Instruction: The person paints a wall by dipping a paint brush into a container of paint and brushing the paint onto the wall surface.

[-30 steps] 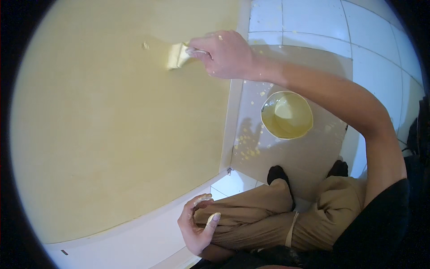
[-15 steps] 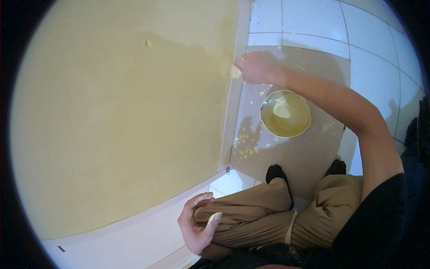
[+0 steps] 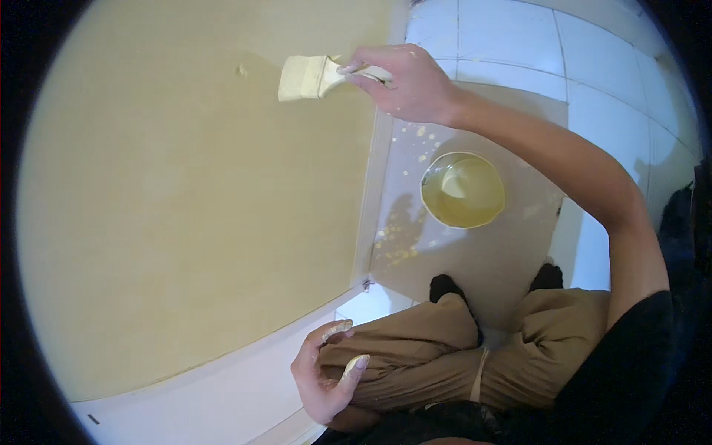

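A wide paintbrush (image 3: 302,78) with pale yellow bristles lies across the upper part of a yellow-painted panel (image 3: 185,222). My right hand (image 3: 417,83) pinches its handle, the bristles pointing left. Whether the bristles touch the surface I cannot tell. Below my right forearm stands a round tub (image 3: 486,194) with yellow paint in it. My left hand (image 3: 322,374) hangs by my left knee, holding nothing, its fingers curved and apart. Dried paint coats its thumb and fingertips.
Under the tub lies a grey-brown sheet (image 3: 512,245) spattered with yellow drops. White floor tiles (image 3: 512,33) surround it. A pale edge strip (image 3: 368,215) borders the panel on the right. My feet in black socks (image 3: 449,288) rest on the sheet.
My right hand has moved from the panel's right edge up and left over its face, turning so the brush now shows fully. The left hand has hardly moved.
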A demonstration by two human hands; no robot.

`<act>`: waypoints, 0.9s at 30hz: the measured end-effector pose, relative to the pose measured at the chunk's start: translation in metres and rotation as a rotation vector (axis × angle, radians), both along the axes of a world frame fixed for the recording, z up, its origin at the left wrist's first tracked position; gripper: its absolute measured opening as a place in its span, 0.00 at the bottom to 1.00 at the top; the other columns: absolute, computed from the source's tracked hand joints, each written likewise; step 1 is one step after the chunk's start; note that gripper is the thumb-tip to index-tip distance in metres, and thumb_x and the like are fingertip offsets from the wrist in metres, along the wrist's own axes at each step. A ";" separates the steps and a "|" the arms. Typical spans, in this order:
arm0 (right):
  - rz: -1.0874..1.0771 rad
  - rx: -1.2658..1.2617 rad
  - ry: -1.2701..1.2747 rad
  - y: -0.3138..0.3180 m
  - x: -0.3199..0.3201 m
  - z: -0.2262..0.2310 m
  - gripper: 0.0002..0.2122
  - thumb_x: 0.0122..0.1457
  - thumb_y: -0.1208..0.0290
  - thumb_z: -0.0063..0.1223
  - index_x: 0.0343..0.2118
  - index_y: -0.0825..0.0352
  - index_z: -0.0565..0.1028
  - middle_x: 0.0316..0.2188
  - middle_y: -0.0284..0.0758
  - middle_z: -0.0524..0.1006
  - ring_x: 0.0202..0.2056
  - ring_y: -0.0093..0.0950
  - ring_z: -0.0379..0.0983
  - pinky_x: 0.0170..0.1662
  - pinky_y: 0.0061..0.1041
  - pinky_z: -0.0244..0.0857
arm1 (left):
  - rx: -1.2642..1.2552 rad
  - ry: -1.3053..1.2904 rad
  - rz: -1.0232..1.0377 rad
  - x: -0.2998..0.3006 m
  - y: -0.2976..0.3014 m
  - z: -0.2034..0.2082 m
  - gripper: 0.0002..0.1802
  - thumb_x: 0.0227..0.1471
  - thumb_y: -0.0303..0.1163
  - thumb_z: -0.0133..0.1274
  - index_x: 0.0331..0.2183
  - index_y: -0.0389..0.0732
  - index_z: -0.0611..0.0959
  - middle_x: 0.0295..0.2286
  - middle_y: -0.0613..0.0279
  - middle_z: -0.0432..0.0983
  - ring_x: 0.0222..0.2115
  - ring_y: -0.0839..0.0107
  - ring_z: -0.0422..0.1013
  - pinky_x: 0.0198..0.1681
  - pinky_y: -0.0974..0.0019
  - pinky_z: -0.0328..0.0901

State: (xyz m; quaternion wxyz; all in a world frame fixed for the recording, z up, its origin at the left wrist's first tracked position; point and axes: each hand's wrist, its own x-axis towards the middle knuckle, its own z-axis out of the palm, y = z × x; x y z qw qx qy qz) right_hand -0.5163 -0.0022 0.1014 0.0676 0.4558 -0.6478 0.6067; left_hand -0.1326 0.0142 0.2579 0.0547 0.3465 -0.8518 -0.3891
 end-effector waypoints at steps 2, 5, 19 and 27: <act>0.090 0.022 0.000 0.020 -0.001 0.007 0.10 0.57 0.69 0.56 0.41 0.62 0.79 0.27 0.43 0.80 0.29 0.45 0.77 0.33 0.41 0.69 | 0.059 0.023 0.029 -0.002 -0.002 0.005 0.28 0.42 0.25 0.69 0.47 0.32 0.79 0.42 0.50 0.81 0.42 0.63 0.77 0.48 0.62 0.69; 0.288 0.417 -0.116 0.060 -0.005 0.032 0.12 0.54 0.71 0.56 0.42 0.62 0.79 0.27 0.45 0.80 0.30 0.45 0.78 0.34 0.39 0.70 | 0.036 0.026 -0.095 0.001 -0.010 0.008 0.36 0.40 0.26 0.70 0.52 0.31 0.75 0.45 0.46 0.78 0.42 0.61 0.77 0.49 0.61 0.69; 0.511 1.225 0.448 0.133 0.084 -0.050 0.05 0.49 0.77 0.56 0.29 0.70 0.80 0.25 0.46 0.80 0.30 0.46 0.80 0.33 0.41 0.75 | 0.234 0.625 0.073 -0.018 0.031 -0.016 0.57 0.47 0.33 0.66 0.66 0.31 0.47 0.52 0.35 0.66 0.33 0.58 0.78 0.35 0.63 0.76; 0.547 1.159 0.521 0.093 0.089 -0.090 0.07 0.54 0.74 0.52 0.25 0.69 0.80 0.27 0.46 0.82 0.29 0.46 0.81 0.33 0.42 0.76 | 0.645 1.017 0.170 -0.001 0.017 -0.012 0.52 0.49 0.26 0.59 0.68 0.37 0.48 0.56 0.39 0.65 0.31 0.58 0.77 0.33 0.58 0.77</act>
